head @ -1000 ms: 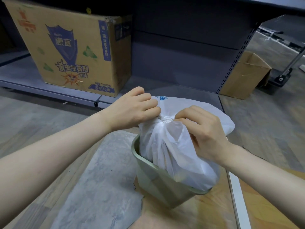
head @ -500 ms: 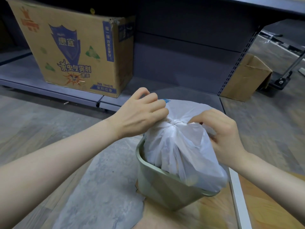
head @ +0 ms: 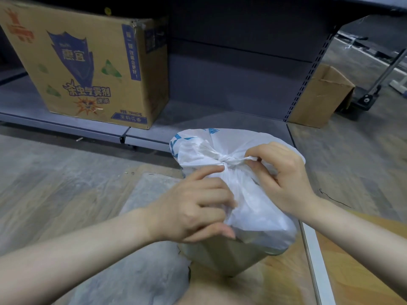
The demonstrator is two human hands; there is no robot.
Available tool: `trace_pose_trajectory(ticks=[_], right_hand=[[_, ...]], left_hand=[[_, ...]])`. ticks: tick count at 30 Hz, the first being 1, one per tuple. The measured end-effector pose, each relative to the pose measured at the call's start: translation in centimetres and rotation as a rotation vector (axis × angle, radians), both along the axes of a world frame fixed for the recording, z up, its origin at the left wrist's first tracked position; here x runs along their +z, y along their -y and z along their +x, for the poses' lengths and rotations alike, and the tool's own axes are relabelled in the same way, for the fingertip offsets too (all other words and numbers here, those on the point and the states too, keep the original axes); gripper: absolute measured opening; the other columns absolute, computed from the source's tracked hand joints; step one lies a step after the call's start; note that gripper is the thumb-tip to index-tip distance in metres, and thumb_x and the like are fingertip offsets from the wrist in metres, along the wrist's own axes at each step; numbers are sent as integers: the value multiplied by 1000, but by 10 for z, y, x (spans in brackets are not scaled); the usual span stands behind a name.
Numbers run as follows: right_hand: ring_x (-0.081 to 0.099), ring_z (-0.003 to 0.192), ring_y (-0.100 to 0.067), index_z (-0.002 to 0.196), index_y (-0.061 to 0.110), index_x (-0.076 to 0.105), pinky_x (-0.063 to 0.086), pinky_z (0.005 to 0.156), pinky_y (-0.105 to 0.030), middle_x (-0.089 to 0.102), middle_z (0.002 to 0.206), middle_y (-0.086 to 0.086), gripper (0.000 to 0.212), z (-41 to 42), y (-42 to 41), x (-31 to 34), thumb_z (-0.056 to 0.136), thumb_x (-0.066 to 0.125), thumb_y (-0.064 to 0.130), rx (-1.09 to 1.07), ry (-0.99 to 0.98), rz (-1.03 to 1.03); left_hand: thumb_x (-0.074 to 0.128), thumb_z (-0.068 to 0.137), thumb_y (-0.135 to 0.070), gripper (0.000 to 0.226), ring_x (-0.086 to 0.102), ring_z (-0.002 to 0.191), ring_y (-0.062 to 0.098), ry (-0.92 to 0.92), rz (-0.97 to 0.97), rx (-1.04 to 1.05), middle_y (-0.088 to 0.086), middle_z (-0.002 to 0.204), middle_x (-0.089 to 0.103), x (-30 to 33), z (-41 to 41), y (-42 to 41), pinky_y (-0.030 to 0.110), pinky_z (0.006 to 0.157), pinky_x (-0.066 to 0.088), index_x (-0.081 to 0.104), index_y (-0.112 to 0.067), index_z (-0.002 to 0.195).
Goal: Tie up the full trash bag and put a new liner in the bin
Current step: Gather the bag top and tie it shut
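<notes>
White plastic, thin and crinkled: one trash bag (head: pixel 248 208), full, sitting in the one pale green bin (head: pixel 222 256) on the floor, neck gathered into a single knot (head: pixel 226 160) at the top. Blue print visible along the far side of the film.

Right hand (head: pixel 284 181): thumb and forefinger pinched together on the twisted tail just right of the knot, other fingers curled below; probably held so to draw the tie tight. Left hand (head: pixel 193 210): fingers curled against the bag's near side below the knot, gripping loose film, thumb underneath close to the bin's rim; likely bracing the bag so the pull does not lift or tip it. Bin apparently leaning slightly, under the load.

Tie seemingly formed but not yet let go; bag not lifted out, no new liner seen anywhere in view.

Count: two hands, one bag, one bin, one knot. Two cardboard boxes: printed box (head: pixel 88 67) on the low grey shelf (head: pixel 198 115), plain box (head: pixel 321 95) on the floor beyond the shelf's end. One wheeled cart base (head: pixel 370 97) at far right, only partly visible.
</notes>
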State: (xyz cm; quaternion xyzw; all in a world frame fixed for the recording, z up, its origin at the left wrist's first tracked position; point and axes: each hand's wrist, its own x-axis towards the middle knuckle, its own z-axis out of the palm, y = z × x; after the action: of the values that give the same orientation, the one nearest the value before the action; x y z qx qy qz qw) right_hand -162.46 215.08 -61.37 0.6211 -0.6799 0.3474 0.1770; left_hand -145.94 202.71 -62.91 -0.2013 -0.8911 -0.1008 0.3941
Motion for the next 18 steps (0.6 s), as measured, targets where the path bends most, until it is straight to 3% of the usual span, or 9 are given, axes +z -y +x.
trace_pose_trajectory(ticks=[3, 5, 8, 11, 13, 15, 18], right_hand=[[56, 59, -29, 78, -1, 66, 46, 58, -37, 63, 68, -6, 8, -3, -2, 2, 80, 58, -2, -4, -42, -26], [53, 57, -28, 77, -1, 67, 42, 56, -34, 59, 62, -6, 11, 1, -4, 1, 82, 57, 3, 11, -110, -9], [51, 57, -28, 77, 1, 69, 39, 57, -34, 56, 59, -6, 13, 9, -4, -2, 81, 57, 3, 17, -192, 7], [51, 57, -26, 75, 2, 70, 38, 61, -33, 54, 57, -4, 9, 9, -4, -3, 80, 63, 3, -24, -221, -11], [52, 57, -26, 75, 3, 70, 39, 64, -33, 55, 57, -3, 7, 7, -5, -2, 79, 64, 2, -26, -218, -14], [53, 60, -25, 76, 5, 72, 40, 69, -33, 58, 60, -1, 9, 6, -9, -2, 81, 65, 9, -5, -205, -3], [49, 70, -16, 74, 7, 72, 39, 79, -34, 59, 62, 2, 21, 6, -13, -3, 83, 63, 25, 14, -180, 19]], left_hand=[[49, 93, -31, 49, 58, 55, 18, -5, 115, 89, 5, 54, 59, -1, -4, 1, 40, 91, 47, 62, -2, 56], [58, 85, -34, 40, 50, 56, 15, 0, 219, 144, 5, 56, 59, 6, -9, 1, 32, 75, 50, 64, 2, 69], [43, 95, -35, 42, 54, 72, 23, -5, 123, 271, 13, 78, 63, 16, -16, 10, 34, 66, 43, 64, 1, 93], [43, 93, -26, 35, 58, 78, 31, 76, -111, 444, 12, 90, 65, 23, -18, 38, 39, 72, 39, 71, -5, 94], [44, 93, -29, 33, 60, 82, 30, 122, -221, 463, 5, 89, 66, 25, -17, 54, 41, 87, 36, 73, -12, 93], [46, 93, -26, 30, 62, 83, 28, 82, -352, 453, 2, 86, 67, 24, -16, 64, 48, 97, 36, 73, -14, 94], [61, 85, -7, 12, 57, 83, 23, -39, -552, 479, 2, 79, 65, 22, -15, 72, 52, 99, 36, 72, -13, 85]])
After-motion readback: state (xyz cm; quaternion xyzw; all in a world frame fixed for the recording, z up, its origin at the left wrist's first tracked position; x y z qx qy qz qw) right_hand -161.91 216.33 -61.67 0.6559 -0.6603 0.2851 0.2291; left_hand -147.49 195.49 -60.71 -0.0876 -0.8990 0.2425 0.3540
